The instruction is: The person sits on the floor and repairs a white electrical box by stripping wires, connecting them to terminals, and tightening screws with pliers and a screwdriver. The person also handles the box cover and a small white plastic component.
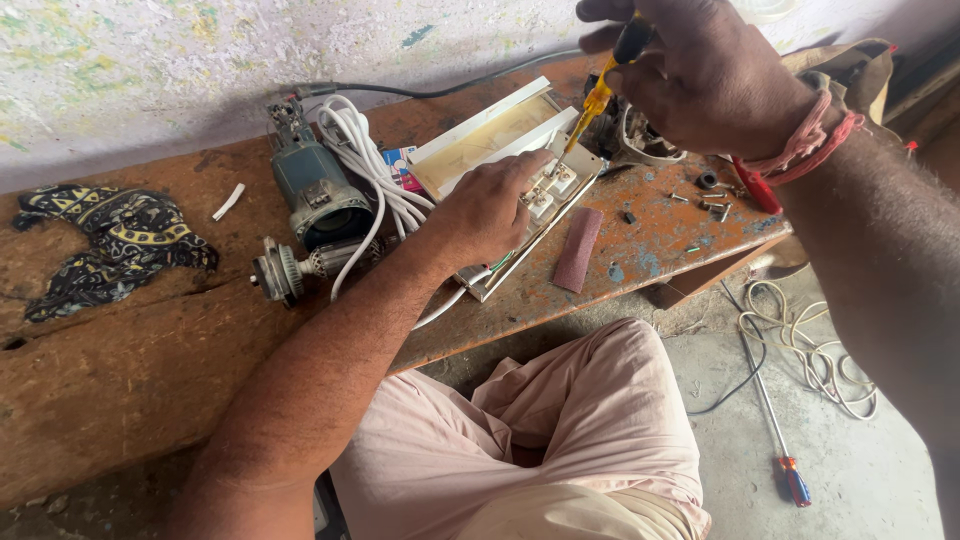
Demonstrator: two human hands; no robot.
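Item, left hand: we see it pressed flat on a white switch plate, fingers spread and bearing down on it rather than clasping it; the plate lies tilted across the near edge of the wooden bench, with wires showing beneath its lower end.

Item, right hand: closed round the dark handle of a yellow-shafted screwdriver, which slants down and left so that its tip meets the switch plate just beyond the left fingertips. Red thread bands circle the wrist.

Item, open white box: directly behind the plate, touching it, its pale inside facing up.

Item, green power tool: left of the box, with a coiled white cable lying against it.

Item, brown abrasive strip: on the bench just right of the plate.

Item, small screws: scattered on the paint-flecked bench top under the right wrist, near what seems to be a red-handled tool, mostly hidden.

Item, patterned dark cloth: far left, well apart from the work.

Item, second screwdriver: on the floor at right, beside loose cord.
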